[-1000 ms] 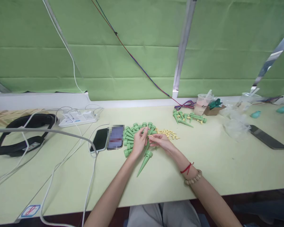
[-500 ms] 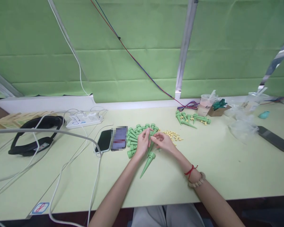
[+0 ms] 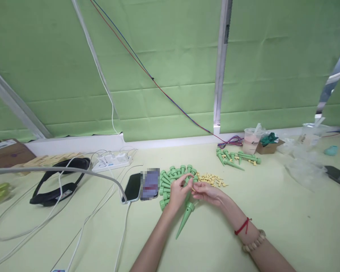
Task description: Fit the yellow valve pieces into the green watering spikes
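Green cloth panels [image 3: 170, 109], parted by metal strips [image 3: 219, 68], hang beyond the far edge of your pale table [image 3: 232, 241], with a red and blue wire [image 3: 175, 104] slanting down to a coil [image 3: 232, 141] at that edge. Your left hand [image 3: 181, 192] and right hand [image 3: 208, 193] come together over the middle of the table, fingertips touching or nearly so; your fingers hide too much to tell what either one grips. Green spikes [image 3: 166, 179] lie in a heap under and around your left hand, on its far and left sides, heads and shafts crowded together. One loose spike [image 3: 184, 221] lies just below your hands, its tip pointing toward the near edge. Yellow pegs [image 3: 212, 178] are scattered just beyond your right hand, toward the far edge. Farther off, near the far edge and right of the middle, a second group of spikes [image 3: 229, 156] lies with some yellow pieces, beside a cup [image 3: 252, 140] and a small box [image 3: 268, 147]. Toward the table's right side you have a clear bag [image 3: 300, 168] and a black phone [image 3: 338, 176]. Left of the heap two phones [image 3: 132, 187] lie side by side, and toward the left side there are a black headset [image 3: 56, 194], a power strip [image 3: 113, 163] near the far edge, and looping white cables [image 3: 87, 219].
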Motion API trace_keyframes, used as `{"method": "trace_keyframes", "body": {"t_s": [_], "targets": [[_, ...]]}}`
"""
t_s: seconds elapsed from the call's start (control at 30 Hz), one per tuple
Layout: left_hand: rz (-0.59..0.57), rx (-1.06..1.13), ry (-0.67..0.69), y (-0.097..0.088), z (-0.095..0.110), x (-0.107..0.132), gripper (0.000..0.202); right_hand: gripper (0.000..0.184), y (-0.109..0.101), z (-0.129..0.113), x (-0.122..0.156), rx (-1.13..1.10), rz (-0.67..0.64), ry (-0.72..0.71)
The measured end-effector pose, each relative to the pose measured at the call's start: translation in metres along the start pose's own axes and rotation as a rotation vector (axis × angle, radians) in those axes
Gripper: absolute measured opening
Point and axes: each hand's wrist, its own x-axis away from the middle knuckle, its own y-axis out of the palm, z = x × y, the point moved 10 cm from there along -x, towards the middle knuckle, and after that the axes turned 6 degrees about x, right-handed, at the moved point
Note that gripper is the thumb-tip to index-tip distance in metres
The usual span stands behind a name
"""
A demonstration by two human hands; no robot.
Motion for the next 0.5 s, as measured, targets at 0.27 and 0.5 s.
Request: {"method": "trace_keyframes", "body": {"t_s": [0.27,0.5], "targets": [[0.028,-0.146,-0.059,-0.005,-0.017,-0.001,0.033,0.031,-0.015,0.009,-0.009,0.169,0.279,-0.086],[0.109,-0.156,-0.171,-0.001,-0.029,0.004,0.037,0.025,-0.025,-0.039,0.013,0.769,0.662,-0.533]]}}
